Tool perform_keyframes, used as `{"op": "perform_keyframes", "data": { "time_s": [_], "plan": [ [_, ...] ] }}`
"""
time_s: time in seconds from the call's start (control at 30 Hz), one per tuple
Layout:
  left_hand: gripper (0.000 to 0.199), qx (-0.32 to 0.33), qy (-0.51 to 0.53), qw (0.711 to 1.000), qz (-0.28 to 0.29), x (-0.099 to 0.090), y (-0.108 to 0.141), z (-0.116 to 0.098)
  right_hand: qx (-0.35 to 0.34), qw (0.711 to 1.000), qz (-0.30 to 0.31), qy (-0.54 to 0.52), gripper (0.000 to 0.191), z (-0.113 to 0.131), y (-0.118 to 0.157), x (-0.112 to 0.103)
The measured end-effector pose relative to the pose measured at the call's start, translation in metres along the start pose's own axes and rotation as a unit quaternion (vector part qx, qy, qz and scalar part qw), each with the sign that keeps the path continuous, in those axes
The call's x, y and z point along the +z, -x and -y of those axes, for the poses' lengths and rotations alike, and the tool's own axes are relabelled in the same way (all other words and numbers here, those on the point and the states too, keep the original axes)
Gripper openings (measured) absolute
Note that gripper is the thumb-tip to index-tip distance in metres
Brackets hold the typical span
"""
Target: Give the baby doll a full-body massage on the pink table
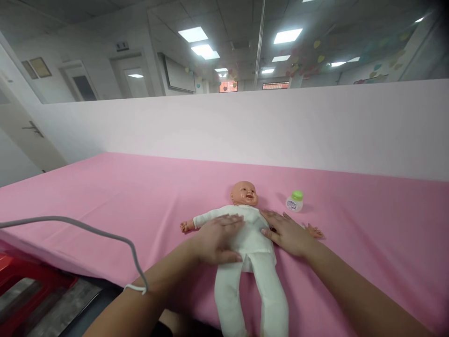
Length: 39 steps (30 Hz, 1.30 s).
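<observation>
A baby doll (255,231) in a white top and white trousers lies on its back, head away from me, arms stretched out to the sides. My left hand (219,238) rests on the left side of its torso, fingers extended and the thumb apart. On the other side, my right hand (286,232) lies across the doll's shoulder and upper arm, its fingers spread. Neither hand grips anything. Beyond my right hand stands a small clear jar (294,202) with a green lid.
The pink cloth (122,187) covers the table. A low white wall (245,131) with glass above borders its far side. A grey cable (87,228) loops over to my left wrist. A red stool (31,285) stands at lower left.
</observation>
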<state>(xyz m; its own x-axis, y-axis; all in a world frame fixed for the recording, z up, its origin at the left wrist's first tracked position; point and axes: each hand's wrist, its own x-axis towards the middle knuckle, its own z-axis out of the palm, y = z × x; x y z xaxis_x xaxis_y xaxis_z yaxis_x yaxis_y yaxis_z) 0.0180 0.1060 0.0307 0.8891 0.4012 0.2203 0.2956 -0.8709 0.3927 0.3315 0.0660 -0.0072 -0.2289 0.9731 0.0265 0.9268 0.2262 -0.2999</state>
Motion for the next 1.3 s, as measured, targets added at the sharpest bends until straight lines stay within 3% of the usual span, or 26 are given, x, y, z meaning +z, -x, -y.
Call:
{"op": "perform_keyframes", "data": {
  "time_s": [0.13,0.3,0.6,0.73,1.0,1.17,1.3],
  "plan": [
    [0.095,0.127,0.052,0.99,0.038,0.007,0.01,-0.031,-0.012,1.0,-0.021,-0.005,0.077,-0.002,-0.003,0.005],
    [0.09,0.138,0.061,0.985,0.085,0.018,0.015,-0.042,-0.023,0.999,-0.034,-0.011,0.076,-0.005,-0.004,0.007],
    [0.08,0.064,0.007,0.997,0.05,0.013,-0.038,0.005,-0.027,0.999,-0.042,0.002,0.076,-0.003,-0.002,0.007],
    [0.075,0.036,-0.033,0.998,0.028,0.01,-0.049,0.031,-0.028,0.999,-0.038,0.006,0.075,-0.002,-0.002,0.005],
    [0.07,-0.036,-0.087,0.996,0.003,-0.001,-0.03,0.07,-0.039,0.999,-0.036,-0.002,0.074,-0.003,-0.002,0.004],
    [0.075,-0.086,-0.1,0.991,0.002,-0.005,-0.01,0.073,-0.034,0.999,-0.035,-0.009,0.075,0.004,0.003,-0.005],
    [0.076,-0.084,-0.099,0.992,0.001,-0.004,0.003,0.068,-0.111,0.993,0.0,-0.033,0.069,0.033,0.026,-0.021]
  ]
}}
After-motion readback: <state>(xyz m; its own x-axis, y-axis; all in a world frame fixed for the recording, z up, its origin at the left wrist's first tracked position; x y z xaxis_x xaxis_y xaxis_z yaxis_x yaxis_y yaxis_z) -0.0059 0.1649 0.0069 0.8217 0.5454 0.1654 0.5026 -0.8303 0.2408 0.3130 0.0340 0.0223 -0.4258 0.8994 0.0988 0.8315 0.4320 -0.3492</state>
